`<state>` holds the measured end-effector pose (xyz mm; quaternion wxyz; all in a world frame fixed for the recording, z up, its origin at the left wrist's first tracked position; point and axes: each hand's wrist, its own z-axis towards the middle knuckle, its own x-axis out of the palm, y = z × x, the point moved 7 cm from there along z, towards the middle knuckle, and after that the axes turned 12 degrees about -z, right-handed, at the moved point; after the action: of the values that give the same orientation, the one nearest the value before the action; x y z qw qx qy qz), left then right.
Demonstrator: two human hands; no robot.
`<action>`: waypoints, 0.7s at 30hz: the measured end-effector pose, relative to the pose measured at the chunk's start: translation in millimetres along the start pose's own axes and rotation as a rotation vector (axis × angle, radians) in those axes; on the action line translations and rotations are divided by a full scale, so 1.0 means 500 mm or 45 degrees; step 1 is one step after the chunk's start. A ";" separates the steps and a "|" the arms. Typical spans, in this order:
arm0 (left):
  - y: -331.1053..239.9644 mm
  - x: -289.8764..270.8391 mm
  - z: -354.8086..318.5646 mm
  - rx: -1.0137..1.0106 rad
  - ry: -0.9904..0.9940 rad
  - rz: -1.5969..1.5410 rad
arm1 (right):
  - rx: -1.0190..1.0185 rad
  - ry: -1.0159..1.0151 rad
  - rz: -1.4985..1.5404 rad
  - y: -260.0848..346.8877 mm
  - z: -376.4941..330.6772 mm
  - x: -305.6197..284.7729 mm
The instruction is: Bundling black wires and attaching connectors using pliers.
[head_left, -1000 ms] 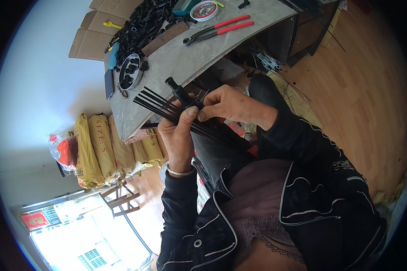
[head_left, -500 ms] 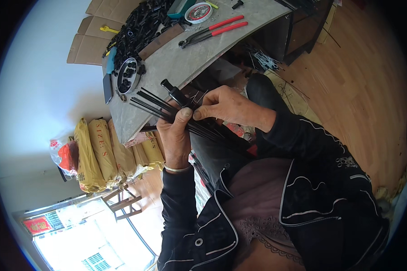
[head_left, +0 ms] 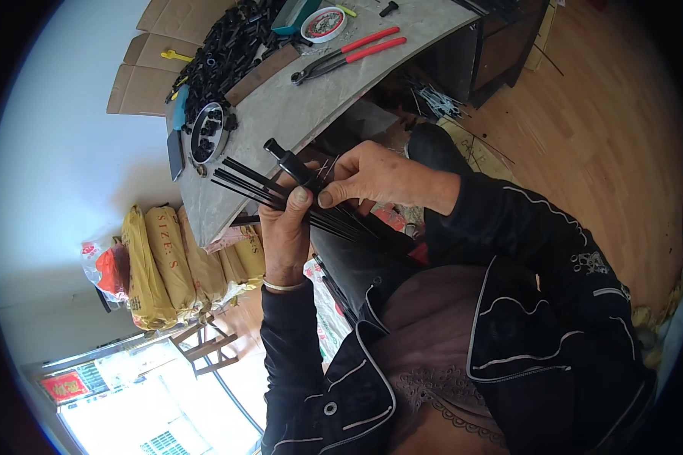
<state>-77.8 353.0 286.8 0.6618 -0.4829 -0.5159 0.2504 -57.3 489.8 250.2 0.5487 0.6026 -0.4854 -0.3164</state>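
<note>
My left hand grips a bundle of thin black rods that fan out toward the grey table. My right hand pinches a black tube-shaped piece at the top of the bundle, thumb and fingers closed on it. Both hands touch each other just in front of the table's near edge, above my lap.
On the table lie red-handled pliers, a round tin of small black parts, a heap of black parts and a round tape roll. Yellow sacks stand beside the table. Wooden floor is at the right.
Both hands and the rod bundle stay in nearly the same place; the right fingers have shifted slightly on the black piece.
</note>
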 end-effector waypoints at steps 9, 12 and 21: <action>0.001 0.004 -0.019 -0.055 0.258 -0.076 | -0.031 0.095 0.039 -0.015 0.016 0.026; 0.020 -0.002 -0.026 -0.148 0.156 -0.212 | -0.088 0.102 0.154 -0.015 0.016 0.045; 0.023 0.038 -0.038 -0.011 -0.054 0.014 | -0.203 0.177 0.385 0.029 0.006 0.058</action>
<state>-52.0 366.4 284.9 0.6473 -0.4831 -0.5281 0.2622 -54.2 462.7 268.2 0.6682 0.4978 -0.5049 -0.2253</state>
